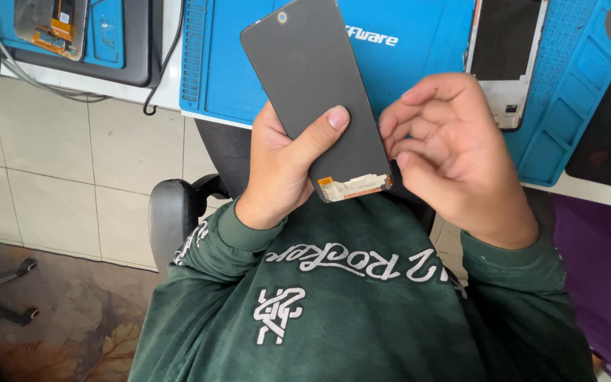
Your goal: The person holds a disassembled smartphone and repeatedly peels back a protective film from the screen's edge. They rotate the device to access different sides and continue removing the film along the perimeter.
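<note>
**Phone screen panel held for work at its connector end**

Phone screen panel (pixel 312 92) is held above the lap, tilted over the edge of the blue mat (pixel 419 64) on the counter (pixel 107 88). The left hand (pixel 284 159) is closed round its lower half, thumb pressed on the dark face. The right hand (pixel 447 148) is curled, holding nothing, fingertips near the flex tab (pixel 351 187). The tab is best handled lightly, the panel kept steady.

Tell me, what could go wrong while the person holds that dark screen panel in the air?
The screen panel is gripped mostly by the left hand, over the lap and away from the blue mat, so it might slip and drop. The right hand works near the thin flex strip at its lower edge, which might bend or tear.
</note>
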